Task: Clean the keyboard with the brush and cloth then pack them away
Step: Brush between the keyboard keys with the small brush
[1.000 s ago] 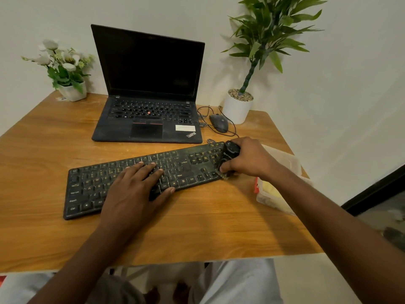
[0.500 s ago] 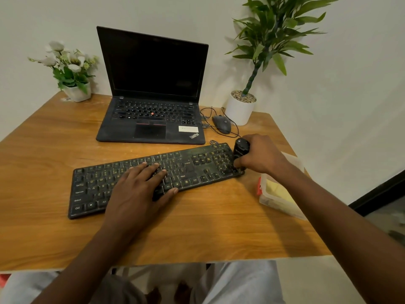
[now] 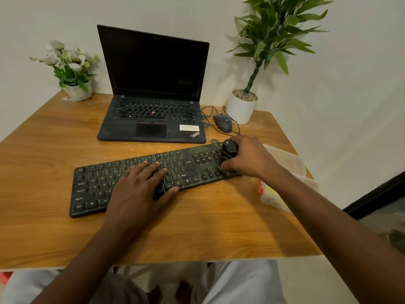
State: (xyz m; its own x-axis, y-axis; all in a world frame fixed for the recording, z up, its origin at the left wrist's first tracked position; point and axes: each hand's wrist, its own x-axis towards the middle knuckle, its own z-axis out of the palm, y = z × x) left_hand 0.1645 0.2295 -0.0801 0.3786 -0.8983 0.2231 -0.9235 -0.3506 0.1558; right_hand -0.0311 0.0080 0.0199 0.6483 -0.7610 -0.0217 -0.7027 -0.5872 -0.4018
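A dusty black keyboard (image 3: 188, 165) lies slanted across the middle of the wooden table (image 3: 197, 227). My left hand (image 3: 140, 185) rests flat on its middle keys, fingers spread and straight. My right hand (image 3: 249, 157) grips a black brush (image 3: 229, 151) at the keyboard's right end, with its bristles down on the keys. A clear plastic box (image 3: 291, 163) sits at the table's right edge, partly hidden by my right forearm; something yellow (image 3: 270, 194) shows through its near side, too hidden to identify.
An open black laptop (image 3: 153, 115) stands behind the keyboard. A wired mouse (image 3: 223, 122) and its cable lie right of it. A white pot with a tall green plant (image 3: 242, 107) occupies the back right corner, a small flower pot (image 3: 76, 88) the back left.
My right hand swept the brush back along the keyboard's right end, then forward again toward its near edge. My left hand stays pressed on the keys.
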